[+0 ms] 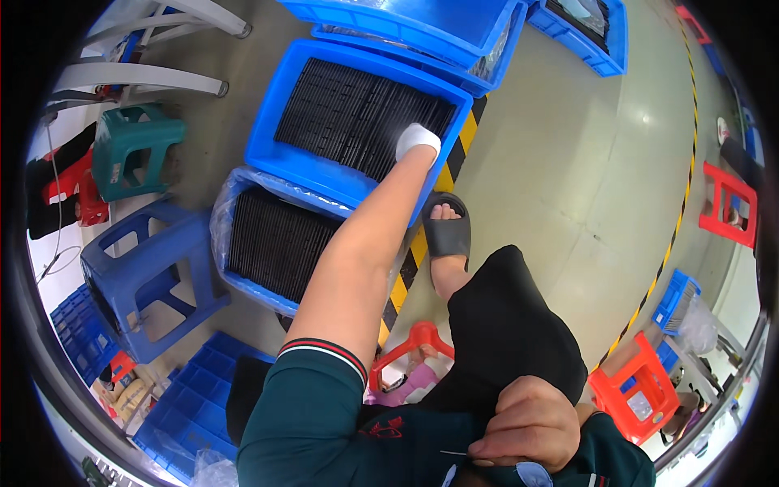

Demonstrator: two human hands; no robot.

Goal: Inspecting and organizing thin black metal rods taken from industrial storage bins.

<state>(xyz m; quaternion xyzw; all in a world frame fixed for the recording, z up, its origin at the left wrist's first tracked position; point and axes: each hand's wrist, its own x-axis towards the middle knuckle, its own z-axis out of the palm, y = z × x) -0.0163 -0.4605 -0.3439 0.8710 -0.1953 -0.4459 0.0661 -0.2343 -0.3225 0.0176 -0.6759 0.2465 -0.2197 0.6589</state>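
My left arm reaches out to a blue plastic bin holding rows of thin black slotted pieces. At its right end my left hand, in a white glove, is over or on the pieces. The glove hides its fingers, so I cannot tell whether it grips one. My bare right hand is held close to my chest, its fingers curled and closed. What they hold, if anything, is hidden.
Nearer, a plastic-lined blue bin holds more black pieces. More blue bins are stacked beyond. Blue, green and red stools stand around. Striped tape runs beside my sandalled foot.
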